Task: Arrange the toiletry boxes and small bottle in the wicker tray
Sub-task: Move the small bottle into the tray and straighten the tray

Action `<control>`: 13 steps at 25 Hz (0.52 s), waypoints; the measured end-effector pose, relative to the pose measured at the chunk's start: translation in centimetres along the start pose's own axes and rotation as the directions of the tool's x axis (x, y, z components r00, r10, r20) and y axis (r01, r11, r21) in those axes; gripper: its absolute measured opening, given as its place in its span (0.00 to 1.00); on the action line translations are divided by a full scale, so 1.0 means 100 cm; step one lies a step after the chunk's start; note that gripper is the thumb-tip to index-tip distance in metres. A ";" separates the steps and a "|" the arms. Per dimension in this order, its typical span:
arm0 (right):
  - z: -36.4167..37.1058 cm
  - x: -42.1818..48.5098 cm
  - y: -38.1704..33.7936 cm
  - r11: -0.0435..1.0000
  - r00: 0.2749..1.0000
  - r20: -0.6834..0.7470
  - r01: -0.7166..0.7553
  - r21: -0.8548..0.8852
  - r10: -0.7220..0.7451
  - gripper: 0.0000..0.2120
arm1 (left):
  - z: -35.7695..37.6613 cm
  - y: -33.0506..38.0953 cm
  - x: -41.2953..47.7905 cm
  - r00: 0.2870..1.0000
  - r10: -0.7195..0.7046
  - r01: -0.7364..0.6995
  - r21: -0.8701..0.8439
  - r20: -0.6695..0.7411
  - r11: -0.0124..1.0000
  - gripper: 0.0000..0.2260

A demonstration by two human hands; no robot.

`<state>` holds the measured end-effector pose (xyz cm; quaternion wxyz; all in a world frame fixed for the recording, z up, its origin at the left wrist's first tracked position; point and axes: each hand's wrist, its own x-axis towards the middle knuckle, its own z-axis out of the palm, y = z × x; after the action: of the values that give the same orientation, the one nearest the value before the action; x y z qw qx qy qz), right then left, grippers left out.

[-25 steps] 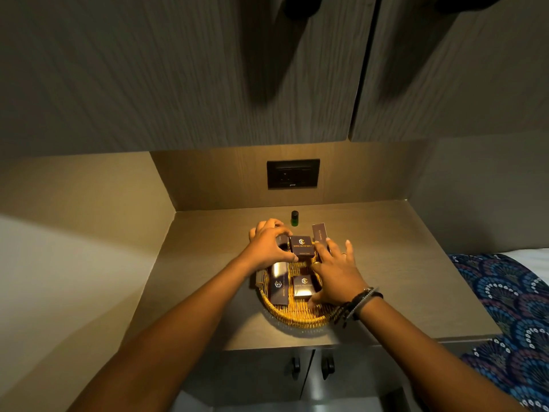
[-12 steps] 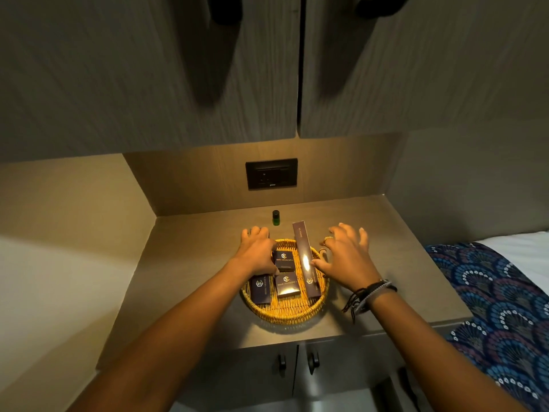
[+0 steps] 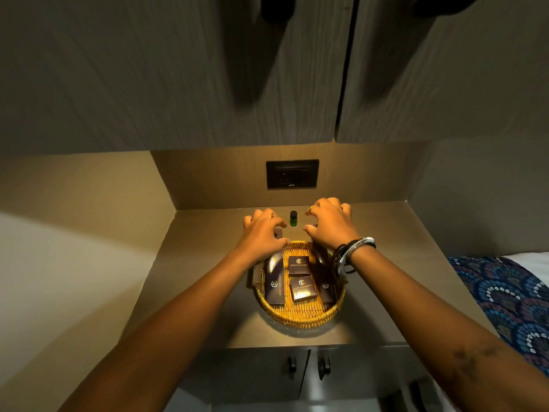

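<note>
The boxes (image 3: 298, 265) are lying in the wicker tray (image 3: 300, 318); the small bottle (image 3: 293, 218) is standing behind it on the table (image 3: 202, 263). Both hands, left (image 3: 261, 233) and right (image 3: 329, 224), are reaching, fingers spread and empty. Pinching and lifting the bottle in probably comes next.

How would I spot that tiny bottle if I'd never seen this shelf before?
Find the black wall socket on the back panel, then look straight down to the brown countertop. There, behind the round yellow wicker tray and between the two hands, stands the small green bottle with a black cap. It is the only round, upright item; everything in the tray is a flat dark box.
</note>
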<state>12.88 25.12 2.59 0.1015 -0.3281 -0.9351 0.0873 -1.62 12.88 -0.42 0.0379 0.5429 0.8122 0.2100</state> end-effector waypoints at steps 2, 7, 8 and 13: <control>0.002 0.026 -0.004 0.999 0.998 0.068 -0.008 -0.038 0.011 0.21 | -0.010 -0.012 -0.002 0.990 -0.053 0.051 -0.018 -0.132 0.999 0.11; 0.017 0.076 -0.007 0.991 0.963 0.251 -0.073 -0.111 0.099 0.23 | -0.026 -0.042 -0.018 0.970 -0.153 0.151 -0.024 -0.190 0.988 0.09; 0.021 0.082 -0.007 0.991 0.954 0.282 -0.077 -0.112 0.106 0.23 | -0.027 -0.045 -0.020 0.970 -0.154 0.154 -0.016 -0.189 0.988 0.09; 0.045 0.095 -0.010 0.992 0.933 0.354 -0.026 -0.122 0.068 0.20 | -0.028 -0.053 -0.023 0.969 -0.164 0.171 0.022 -0.185 0.985 0.12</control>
<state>3.91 29.87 -0.28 -0.0912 -0.3345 -0.9333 0.0939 -6.08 8.28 -0.32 -0.0293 0.4516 0.8590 0.2393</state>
